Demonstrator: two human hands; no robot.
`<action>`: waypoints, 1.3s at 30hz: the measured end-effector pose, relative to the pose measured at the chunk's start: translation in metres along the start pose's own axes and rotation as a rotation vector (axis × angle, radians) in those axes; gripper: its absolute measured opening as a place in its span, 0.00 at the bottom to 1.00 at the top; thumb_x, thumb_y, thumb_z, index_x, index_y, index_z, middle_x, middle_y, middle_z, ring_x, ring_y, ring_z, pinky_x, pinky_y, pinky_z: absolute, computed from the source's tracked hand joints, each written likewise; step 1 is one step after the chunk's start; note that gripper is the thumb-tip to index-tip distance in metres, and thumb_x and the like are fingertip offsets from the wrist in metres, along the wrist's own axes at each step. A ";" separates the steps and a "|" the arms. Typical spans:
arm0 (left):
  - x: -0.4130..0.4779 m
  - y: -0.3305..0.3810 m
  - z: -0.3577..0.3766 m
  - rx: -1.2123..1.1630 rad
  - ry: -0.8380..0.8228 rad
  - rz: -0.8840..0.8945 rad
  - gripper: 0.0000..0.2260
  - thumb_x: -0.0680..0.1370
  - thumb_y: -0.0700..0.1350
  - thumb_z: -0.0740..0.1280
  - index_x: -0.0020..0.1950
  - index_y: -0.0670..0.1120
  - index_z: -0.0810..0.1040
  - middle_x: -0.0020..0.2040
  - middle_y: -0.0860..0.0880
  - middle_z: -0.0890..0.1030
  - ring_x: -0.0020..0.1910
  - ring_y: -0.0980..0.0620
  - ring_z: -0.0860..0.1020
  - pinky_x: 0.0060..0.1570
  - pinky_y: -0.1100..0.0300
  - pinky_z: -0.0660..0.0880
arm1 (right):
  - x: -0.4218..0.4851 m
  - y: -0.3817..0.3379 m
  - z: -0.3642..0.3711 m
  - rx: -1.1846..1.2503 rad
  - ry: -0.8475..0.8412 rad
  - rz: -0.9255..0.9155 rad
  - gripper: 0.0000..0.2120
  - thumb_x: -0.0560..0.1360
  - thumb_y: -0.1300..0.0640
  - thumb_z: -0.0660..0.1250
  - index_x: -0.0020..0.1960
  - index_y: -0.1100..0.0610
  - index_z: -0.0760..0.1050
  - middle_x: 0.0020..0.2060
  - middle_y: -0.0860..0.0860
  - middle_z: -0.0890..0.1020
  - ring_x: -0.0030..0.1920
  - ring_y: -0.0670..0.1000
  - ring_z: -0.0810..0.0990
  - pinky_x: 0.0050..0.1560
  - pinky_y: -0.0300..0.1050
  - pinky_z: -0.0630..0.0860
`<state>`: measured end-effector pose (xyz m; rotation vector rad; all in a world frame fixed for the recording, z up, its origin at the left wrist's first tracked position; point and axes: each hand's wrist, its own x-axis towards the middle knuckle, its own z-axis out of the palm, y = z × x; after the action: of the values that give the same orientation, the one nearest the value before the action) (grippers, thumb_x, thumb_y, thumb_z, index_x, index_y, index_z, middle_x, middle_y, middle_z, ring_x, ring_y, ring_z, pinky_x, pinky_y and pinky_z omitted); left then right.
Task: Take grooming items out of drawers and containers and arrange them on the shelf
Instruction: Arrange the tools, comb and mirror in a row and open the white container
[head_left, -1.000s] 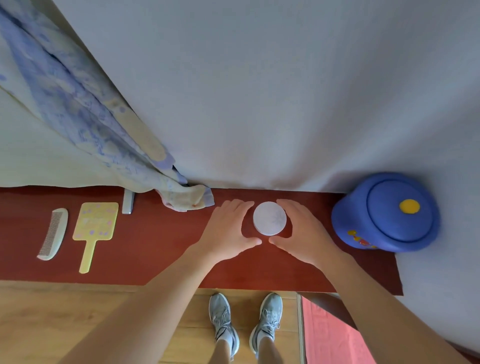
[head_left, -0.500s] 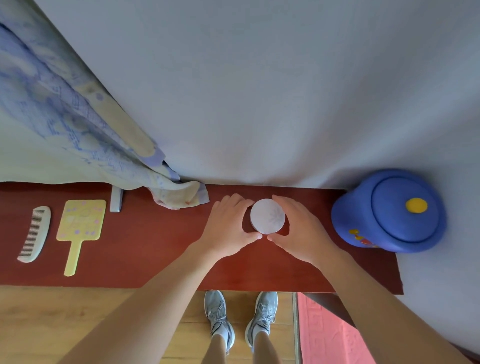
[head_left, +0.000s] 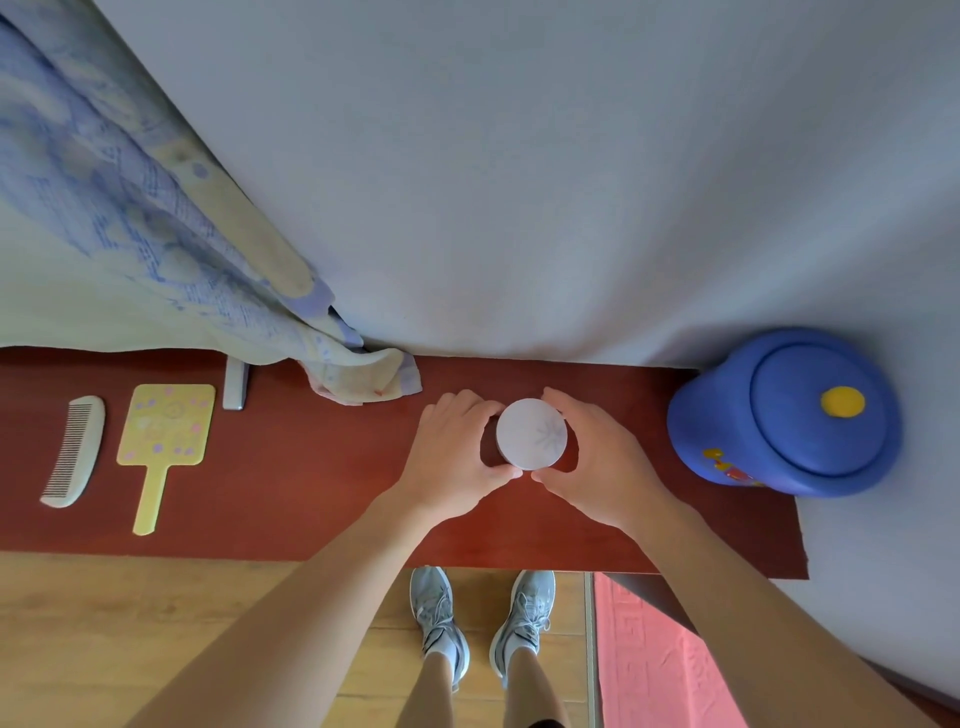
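Comb (head_left: 72, 451) and yellow hand mirror (head_left: 165, 436) lie side by side at the left of the shelf (head_left: 311, 493); further along, left hand (head_left: 452, 457) and right hand (head_left: 597, 462) curl round a white jar (head_left: 531, 434) standing there; blue lidded pot (head_left: 784, 410) stands rightmost.

Light: soft, even daylight, pretty bright, no harsh glare anywhere
Shadows: small dark patch on the shelf (head_left: 311, 493) right beside the white jar (head_left: 531, 434)
Distortion: heavy fisheye, shelf edge bows, wall (head_left: 519, 182) bulges
Blur: curtain (head_left: 104, 208) top-left looks kinda smeary
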<state>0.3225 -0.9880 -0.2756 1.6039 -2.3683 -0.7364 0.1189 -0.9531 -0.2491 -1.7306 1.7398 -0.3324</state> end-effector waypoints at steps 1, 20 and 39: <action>-0.001 0.000 0.000 0.002 0.005 -0.002 0.29 0.66 0.63 0.75 0.62 0.51 0.76 0.53 0.54 0.75 0.51 0.52 0.71 0.52 0.58 0.67 | 0.000 0.000 0.000 -0.001 -0.001 -0.002 0.42 0.67 0.47 0.77 0.76 0.47 0.61 0.69 0.44 0.72 0.68 0.45 0.69 0.65 0.39 0.66; 0.000 -0.001 0.000 -0.004 -0.002 0.006 0.31 0.66 0.65 0.75 0.63 0.51 0.76 0.54 0.54 0.75 0.52 0.53 0.71 0.52 0.59 0.64 | 0.005 -0.002 -0.010 -0.014 -0.044 0.009 0.41 0.65 0.43 0.77 0.73 0.44 0.63 0.63 0.44 0.75 0.63 0.46 0.73 0.60 0.39 0.70; -0.001 -0.003 0.001 -0.025 -0.024 -0.001 0.30 0.66 0.62 0.75 0.65 0.53 0.75 0.53 0.57 0.73 0.50 0.54 0.68 0.52 0.60 0.61 | 0.014 -0.002 -0.023 0.207 -0.085 0.075 0.24 0.73 0.49 0.72 0.68 0.46 0.73 0.60 0.44 0.75 0.60 0.43 0.73 0.64 0.41 0.68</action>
<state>0.3248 -0.9880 -0.2783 1.5960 -2.3653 -0.7860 0.1076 -0.9730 -0.2345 -1.5070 1.6436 -0.3859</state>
